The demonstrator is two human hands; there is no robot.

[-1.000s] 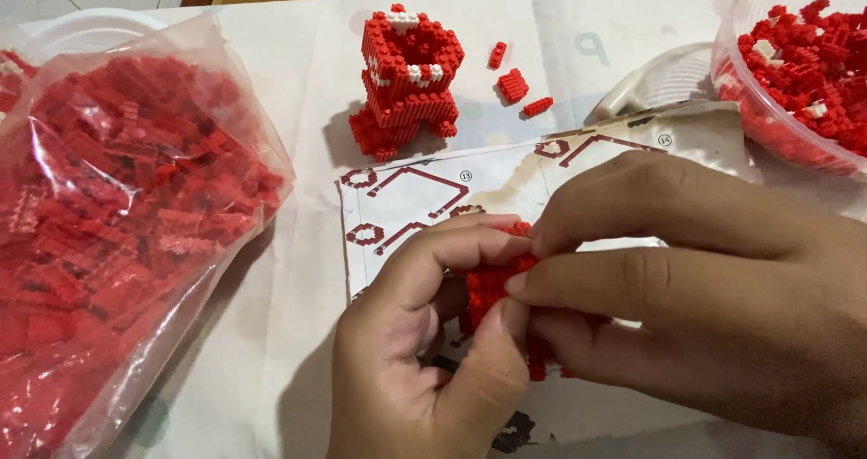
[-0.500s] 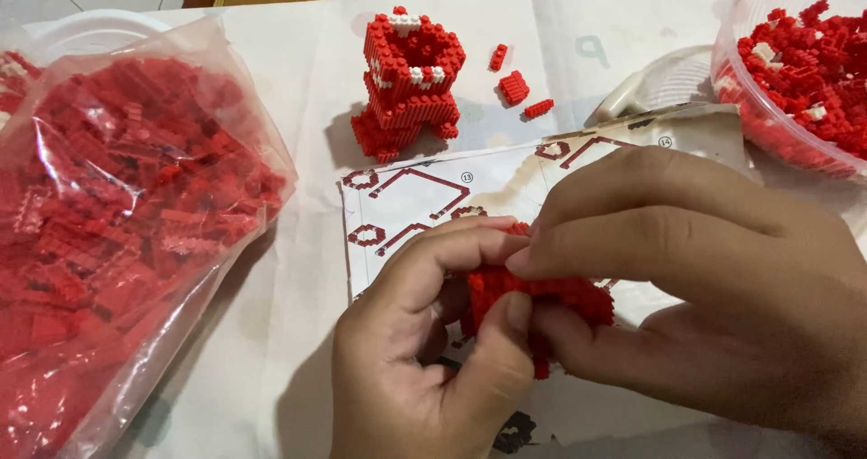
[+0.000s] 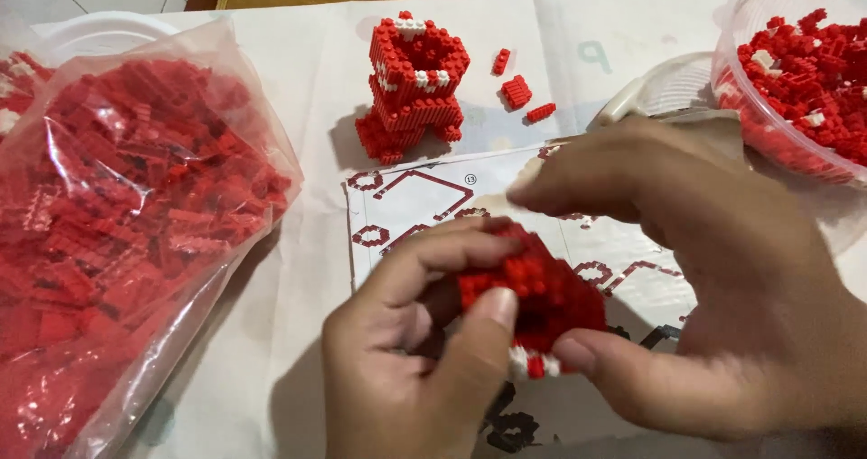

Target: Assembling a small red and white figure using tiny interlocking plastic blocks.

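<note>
Starting at the left edge, a clear plastic bag stuffed with small red building bricks [image 3: 117, 224] lies slumped on the white paper-covered table [image 3: 298, 332], its mouth sagging open toward the near side. Beyond it, near the table's far middle, stands a partly built hollow tower of red bricks with white studs [image 3: 411, 88], and just right of that lie three loose red brick pieces [image 3: 519, 88]. A printed instruction sheet with dark red outline diagrams [image 3: 406, 201] lies flat below the tower, partly covered by both hands.

The left hand [image 3: 406, 360] is closed around a small red brick cluster with a white bottom edge [image 3: 533, 301], thumb pressed on its near face and fingers curled behind. The right hand [image 3: 704, 287] meets it from the other side: its thumb touches the cluster's lower edge, while its fingers arch over the top, not plainly touching, so its grip looks light. The cluster is held just above the sheet, between the two hands.

At the far right sits a round clear plastic tub of red and white bricks [image 3: 804, 70].

Squeezing unevenly could pop a layer off the cluster, since such tiny studs seem to hold weakly; dropped pieces might scatter across the sheet. A stray wrist could also nudge the tub or the bag's open mouth and spill bricks.
</note>
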